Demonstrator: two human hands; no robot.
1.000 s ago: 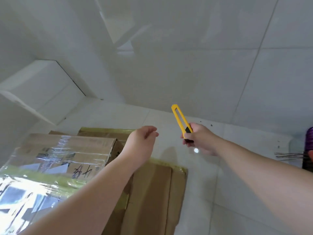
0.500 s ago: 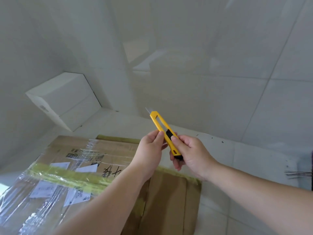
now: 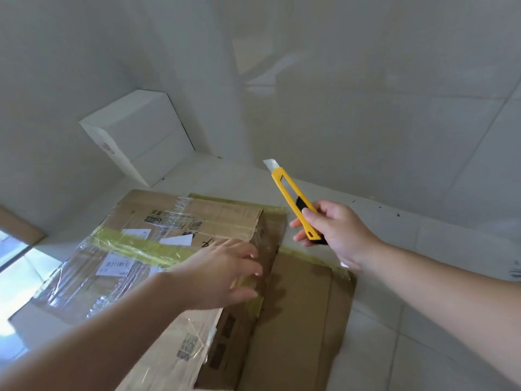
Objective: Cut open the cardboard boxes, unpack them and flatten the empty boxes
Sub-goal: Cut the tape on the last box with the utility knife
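Note:
A brown cardboard box (image 3: 146,266), wrapped in clear film and crossed by yellow-green tape, stands on the tiled floor at lower left. My left hand (image 3: 225,272) hovers with spread fingers over the box's right top edge. My right hand (image 3: 335,232) grips a yellow utility knife (image 3: 293,201) by its lower end. The knife's blade is out and points up and left, above the box's far right corner. A flattened piece of cardboard (image 3: 304,314) lies on the floor under and to the right of the box.
A white box (image 3: 135,134) leans against the tiled wall at the back left. Another piece of cardboard (image 3: 19,227) shows at the far left edge. Pale floor tiles (image 3: 423,334) stretch to the right.
My left hand let go of the knife and dropped toward the box top with fingers spread. The blade now sticks out of the knife. The view tilted down toward the box.

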